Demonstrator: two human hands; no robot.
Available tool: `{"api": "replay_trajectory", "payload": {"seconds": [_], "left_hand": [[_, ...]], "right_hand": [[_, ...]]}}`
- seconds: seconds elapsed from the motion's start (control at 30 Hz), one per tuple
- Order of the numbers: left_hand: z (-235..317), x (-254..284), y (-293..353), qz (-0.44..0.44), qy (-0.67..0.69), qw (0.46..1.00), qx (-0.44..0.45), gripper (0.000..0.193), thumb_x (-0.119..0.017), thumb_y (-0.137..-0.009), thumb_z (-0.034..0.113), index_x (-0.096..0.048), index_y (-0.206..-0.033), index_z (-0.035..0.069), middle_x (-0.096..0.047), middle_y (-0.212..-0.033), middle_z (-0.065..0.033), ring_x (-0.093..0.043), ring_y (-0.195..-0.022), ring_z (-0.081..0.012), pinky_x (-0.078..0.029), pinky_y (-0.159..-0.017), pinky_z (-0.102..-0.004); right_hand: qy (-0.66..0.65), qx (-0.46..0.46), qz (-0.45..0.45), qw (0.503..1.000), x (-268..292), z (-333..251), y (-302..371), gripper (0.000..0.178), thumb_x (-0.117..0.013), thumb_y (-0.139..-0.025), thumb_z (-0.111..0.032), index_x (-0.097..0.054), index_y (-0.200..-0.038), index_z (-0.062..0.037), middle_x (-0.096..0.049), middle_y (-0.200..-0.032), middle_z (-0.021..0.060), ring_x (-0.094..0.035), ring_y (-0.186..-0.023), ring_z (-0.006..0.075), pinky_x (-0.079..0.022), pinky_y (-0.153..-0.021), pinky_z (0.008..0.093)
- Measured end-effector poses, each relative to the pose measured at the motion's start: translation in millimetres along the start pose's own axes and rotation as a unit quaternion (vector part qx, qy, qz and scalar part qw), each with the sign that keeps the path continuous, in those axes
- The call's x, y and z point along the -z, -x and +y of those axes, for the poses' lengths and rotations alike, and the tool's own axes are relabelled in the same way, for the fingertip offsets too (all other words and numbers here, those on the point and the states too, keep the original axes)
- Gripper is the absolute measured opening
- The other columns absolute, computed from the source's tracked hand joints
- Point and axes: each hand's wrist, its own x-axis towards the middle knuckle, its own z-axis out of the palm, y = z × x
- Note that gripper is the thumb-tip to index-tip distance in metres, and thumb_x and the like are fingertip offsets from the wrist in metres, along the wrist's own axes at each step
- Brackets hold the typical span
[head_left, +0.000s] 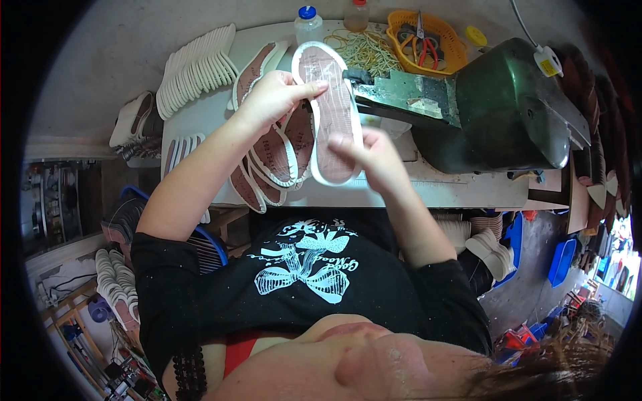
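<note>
A long shoe sole (326, 115) with a pinkish-brown face and a raised white rim is held upright over the table. My left hand (277, 97) grips its left edge near the top, thumb lying on the brown face and fingers hidden behind. Lower down, my right hand (374, 157) holds the right edge, its thumb on the face; this hand is slightly blurred. The sole's upper right edge meets the tip of a green machine's arm (408, 97). Behind and below my left hand lie several similar soles (273, 157), overlapping one another.
The machine's dark green housing (511, 107) fills the right of the table (461, 194). White soles (197, 70) stand stacked at the far left. Along the back are a blue-capped jar (308, 27), a heap of yellowish bands (364, 52) and a yellow basket (449, 43) with pliers.
</note>
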Motion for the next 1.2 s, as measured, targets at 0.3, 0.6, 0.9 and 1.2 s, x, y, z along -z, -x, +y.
{"api": "replay_trajectory", "payload": {"seconds": [0.3, 0.6, 0.9, 1.2], "left_hand": [[-0.1, 18.0, -35.1, -0.022, -0.037, 0.998, 0.048, 0.049, -0.070, -0.072, 0.056, -0.050, -0.058, 0.014, -0.039, -0.045, 0.0057, -0.032, -0.037, -0.0035, -0.023, -0.037, -0.0207], [8.9, 46.3, -81.1, 0.134, -0.341, 0.929, -0.057, 0.076, -0.067, -0.071, 0.062, -0.056, -0.105, -0.005, -0.060, -0.100, -0.0188, -0.060, -0.090, -0.0260, -0.049, -0.078, -0.0351], [33.4, 44.3, -85.2, -0.294, -0.209, 0.921, -0.148, 0.028, -0.070, -0.081, 0.030, -0.060, -0.085, 0.004, -0.055, -0.077, 0.0020, -0.050, -0.073, -0.0073, -0.042, -0.065, -0.0232], [23.6, 42.6, -44.5, -0.285, -0.203, 0.934, -0.071, 0.031, -0.060, -0.090, 0.034, -0.061, -0.088, 0.003, -0.058, -0.074, 0.0031, -0.049, -0.068, -0.0034, -0.042, -0.061, -0.0204]], "right_hand": [[-0.103, 0.011, 0.054, 0.993, -15.7, 19.3, 3.8, 0.024, -0.062, -0.086, -0.021, -0.064, -0.085, 0.0026, -0.065, -0.067, 0.0097, -0.062, -0.054, 0.0142, -0.052, -0.052, 0.0257], [-0.122, 0.125, 0.081, 0.981, -26.4, 12.1, -39.1, 0.025, -0.057, -0.090, -0.024, -0.063, -0.082, -0.0018, -0.063, -0.064, 0.0069, -0.058, -0.049, 0.0108, -0.047, -0.047, 0.0231], [-0.109, 0.106, 0.097, 0.984, -28.1, -1.0, -46.3, 0.040, -0.056, -0.092, -0.034, -0.063, -0.083, 0.0045, -0.065, -0.072, 0.0135, -0.064, -0.056, 0.0151, -0.052, -0.052, 0.0241], [-0.113, 0.072, 0.078, 0.988, -21.6, -5.5, -45.8, 0.042, -0.054, -0.092, -0.036, -0.059, -0.096, 0.0052, -0.066, -0.080, 0.0166, -0.066, -0.063, 0.0199, -0.055, -0.055, 0.0271]]}}
